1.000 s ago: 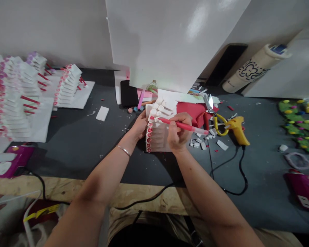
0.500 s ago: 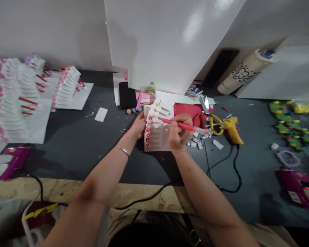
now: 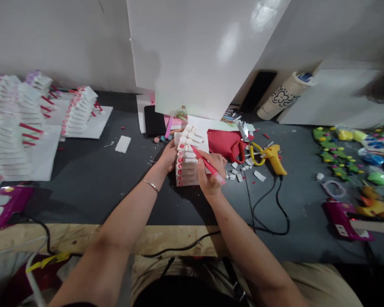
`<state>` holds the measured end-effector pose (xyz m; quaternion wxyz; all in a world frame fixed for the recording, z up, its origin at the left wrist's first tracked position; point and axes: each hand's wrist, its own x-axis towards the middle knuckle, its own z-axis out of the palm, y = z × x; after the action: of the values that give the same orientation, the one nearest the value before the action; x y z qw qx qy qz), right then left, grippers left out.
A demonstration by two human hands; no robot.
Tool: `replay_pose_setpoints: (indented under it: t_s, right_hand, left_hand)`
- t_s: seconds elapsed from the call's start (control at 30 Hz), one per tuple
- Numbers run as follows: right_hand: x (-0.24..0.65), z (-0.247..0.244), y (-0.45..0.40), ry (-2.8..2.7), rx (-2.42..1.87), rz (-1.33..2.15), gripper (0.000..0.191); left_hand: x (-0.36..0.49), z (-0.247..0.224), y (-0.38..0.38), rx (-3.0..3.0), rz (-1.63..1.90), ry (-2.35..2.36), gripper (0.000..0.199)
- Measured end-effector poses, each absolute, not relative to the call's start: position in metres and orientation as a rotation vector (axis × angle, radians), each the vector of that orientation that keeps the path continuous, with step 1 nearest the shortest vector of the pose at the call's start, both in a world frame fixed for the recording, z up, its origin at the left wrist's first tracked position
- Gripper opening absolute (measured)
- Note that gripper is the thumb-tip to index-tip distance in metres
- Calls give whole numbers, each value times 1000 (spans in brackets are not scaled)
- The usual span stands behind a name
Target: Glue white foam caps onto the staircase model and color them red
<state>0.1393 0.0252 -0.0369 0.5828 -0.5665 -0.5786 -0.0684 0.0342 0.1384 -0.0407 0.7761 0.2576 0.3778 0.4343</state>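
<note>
In the middle of the desk stands a stepped white foam model (image 3: 188,165) with a row of round discs down its left side. The lower discs carry red marks; the upper ones (image 3: 188,133) are white. My left hand (image 3: 169,157) is closed on the model's left edge, its fingertips partly hidden behind it. A red marker pen (image 3: 208,163) sits in my right hand (image 3: 210,172), gripped between thumb and fingers. Its tip touches or nearly touches a disc near the top of the marked ones; I cannot tell which.
Scissors (image 3: 257,154), a yellow glue gun (image 3: 276,160) with a black cable, red sheet (image 3: 220,143) and white foam scraps (image 3: 240,170) lie to the right. Similar white models (image 3: 78,115) stand at left. A tumbler (image 3: 283,96) leans against the back wall; a purple power strip (image 3: 342,219) is far right.
The red pen has turned steeper, its back end swinging down toward me, and my right hand has shifted with it. My left hand stays at the model. The whole view has shifted slightly.
</note>
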Motion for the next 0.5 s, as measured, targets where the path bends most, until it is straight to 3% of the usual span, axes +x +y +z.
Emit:
replay_pose_setpoints:
  t_s: [0.5]
  right_hand:
    - [142, -39, 23, -1427, -1343, -152, 19]
  left_hand:
    - [33, -43, 140, 593, 963, 827, 44]
